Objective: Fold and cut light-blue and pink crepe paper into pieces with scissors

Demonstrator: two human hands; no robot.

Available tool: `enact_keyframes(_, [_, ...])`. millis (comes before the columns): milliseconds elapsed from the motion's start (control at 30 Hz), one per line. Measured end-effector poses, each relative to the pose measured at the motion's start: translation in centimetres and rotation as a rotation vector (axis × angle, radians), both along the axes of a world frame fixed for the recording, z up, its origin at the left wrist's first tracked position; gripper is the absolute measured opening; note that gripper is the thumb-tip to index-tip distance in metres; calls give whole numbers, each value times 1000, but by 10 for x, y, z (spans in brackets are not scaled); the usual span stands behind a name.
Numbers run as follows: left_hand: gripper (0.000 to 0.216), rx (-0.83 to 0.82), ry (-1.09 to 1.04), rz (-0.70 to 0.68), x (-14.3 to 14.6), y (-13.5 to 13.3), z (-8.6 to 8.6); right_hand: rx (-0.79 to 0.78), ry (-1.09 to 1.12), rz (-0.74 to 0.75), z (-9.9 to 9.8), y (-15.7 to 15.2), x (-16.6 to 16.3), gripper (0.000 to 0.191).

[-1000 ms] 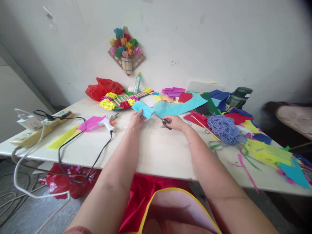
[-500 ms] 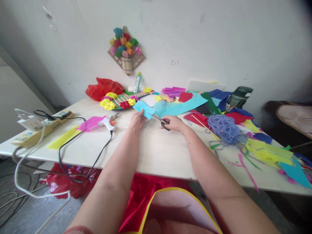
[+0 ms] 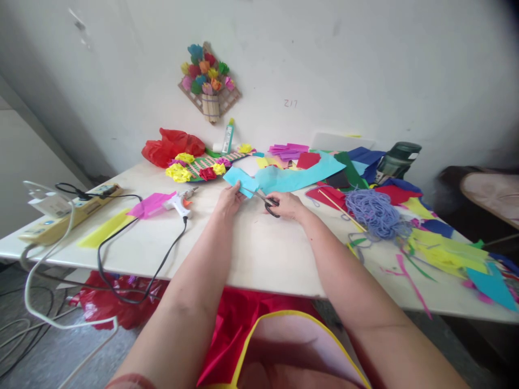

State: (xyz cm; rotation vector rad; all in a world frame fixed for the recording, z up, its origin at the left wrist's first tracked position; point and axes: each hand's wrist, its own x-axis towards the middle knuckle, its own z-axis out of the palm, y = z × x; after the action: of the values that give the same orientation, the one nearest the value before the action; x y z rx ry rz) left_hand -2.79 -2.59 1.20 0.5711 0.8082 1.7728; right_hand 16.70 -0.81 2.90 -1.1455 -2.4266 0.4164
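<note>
A piece of light-blue paper (image 3: 242,180) is pinched by my left hand (image 3: 231,199) at its near edge. My right hand (image 3: 286,206) grips a pair of scissors with black handles (image 3: 271,206), and their blades reach the right side of that paper. Just behind lies a larger light-blue sheet (image 3: 300,175) on the table. Beyond my left hand rests a decorated green piece (image 3: 198,168) with woven strips and yellow, red and purple paper flowers.
A white hot glue gun (image 3: 178,205) with a black cord lies left, near pink paper (image 3: 154,205) and a power strip (image 3: 73,214). To the right are a heap of blue-grey yarn (image 3: 372,213), coloured paper scraps (image 3: 446,251) and a dark bottle (image 3: 399,160).
The scissors and my right hand have shifted very slightly left. The held paper has barely moved; the rest stays as it was.
</note>
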Motion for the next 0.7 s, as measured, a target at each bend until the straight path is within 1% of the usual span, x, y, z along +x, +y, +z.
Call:
enact_keyframes(133, [8,-11,-15,-1,1,-1,1,-12,20,3,-2,1,-1,42])
enact_keyframes(367, [8,-4,-26,-9,1,0,0,-131,139,30,-9,5,-4,42])
enact_keyframes(533, [8,-13,-35,1,0,1,-1,-186,230,62,-14,8,-6,37])
enact_keyframes(700, [10,-26,-40,7,0,1,-1,-257,276,87,-15,8,-7,34])
